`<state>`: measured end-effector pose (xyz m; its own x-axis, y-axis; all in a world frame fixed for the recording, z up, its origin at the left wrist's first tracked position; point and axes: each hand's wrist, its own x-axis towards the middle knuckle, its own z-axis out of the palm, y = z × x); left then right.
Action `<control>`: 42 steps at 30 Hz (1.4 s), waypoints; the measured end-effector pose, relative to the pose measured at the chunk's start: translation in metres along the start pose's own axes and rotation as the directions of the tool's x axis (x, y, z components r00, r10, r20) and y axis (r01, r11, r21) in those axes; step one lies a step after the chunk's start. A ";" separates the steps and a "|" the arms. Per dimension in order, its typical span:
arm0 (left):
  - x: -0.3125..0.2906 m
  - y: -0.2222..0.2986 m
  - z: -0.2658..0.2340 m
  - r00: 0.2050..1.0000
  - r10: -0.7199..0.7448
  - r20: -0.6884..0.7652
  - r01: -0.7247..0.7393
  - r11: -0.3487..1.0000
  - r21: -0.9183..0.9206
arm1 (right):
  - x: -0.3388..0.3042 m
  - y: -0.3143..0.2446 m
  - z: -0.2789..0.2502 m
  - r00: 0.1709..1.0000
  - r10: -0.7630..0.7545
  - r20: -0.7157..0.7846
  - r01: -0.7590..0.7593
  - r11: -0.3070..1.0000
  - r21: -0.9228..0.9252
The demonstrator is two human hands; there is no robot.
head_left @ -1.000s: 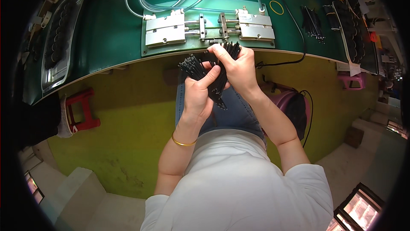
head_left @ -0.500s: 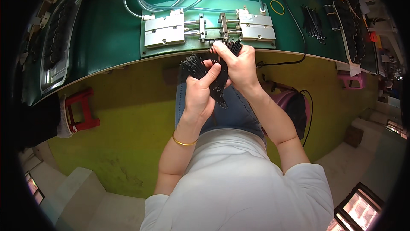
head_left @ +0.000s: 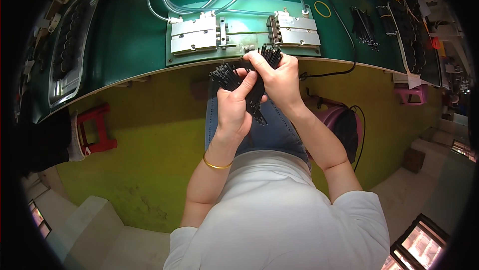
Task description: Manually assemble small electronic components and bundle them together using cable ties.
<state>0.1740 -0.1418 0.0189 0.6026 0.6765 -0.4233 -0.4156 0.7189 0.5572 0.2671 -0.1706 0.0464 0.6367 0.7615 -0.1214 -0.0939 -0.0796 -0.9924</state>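
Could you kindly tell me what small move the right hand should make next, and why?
Perhaps the right hand should ease forward toward the gap in the pneumatic fixture: its two metal crossbars stand apart, and the hand, gripping a bundle of thin black rods, sits just in front.

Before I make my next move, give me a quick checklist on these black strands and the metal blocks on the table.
1. Left hand grip on the left bundle: ok, fingers and thumb closed around it.
2. Right hand grip on the right bundle: ok, held.
3. Strand tips even: not ok, the left bundle's tips fan out unevenly.
4. Open space between the left silver block and right silver block: ok, their inner bars stand apart.
5. Right fingertips off the metal plate's front edge: cannot tell, they overlap in this view.
6. Loose strands away from both hands: ok, lying off to the right.
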 end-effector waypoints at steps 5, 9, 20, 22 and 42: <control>0.003 -0.002 0.001 1.000 0.025 -0.004 -0.025 1.000 0.018 | 0.002 0.001 0.000 0.998 0.041 -0.048 -0.041 0.999 0.001; 0.004 -0.002 0.002 0.999 0.033 0.008 -0.033 0.999 0.023 | 0.003 -0.004 0.000 0.995 0.088 -0.057 -0.088 0.996 -0.005; 0.003 -0.003 0.006 0.997 0.077 -0.023 -0.076 0.996 0.046 | 0.005 0.000 -0.002 0.995 0.084 -0.054 -0.083 0.996 0.032; 0.003 -0.002 0.007 0.998 0.062 -0.013 -0.061 0.997 0.052 | 0.003 -0.002 -0.004 0.994 0.106 -0.028 -0.105 0.994 0.034; -0.106 0.011 -0.010 0.599 0.548 0.584 -0.794 0.310 0.523 | -0.096 -0.038 -0.057 0.652 0.118 0.749 -0.229 0.972 0.046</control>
<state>0.0989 -0.2039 0.0623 0.5307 0.7060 0.4689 -0.2507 -0.3977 0.8826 0.2532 -0.2770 0.0947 -0.1694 0.9689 -0.1806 -0.2728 -0.2221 -0.9361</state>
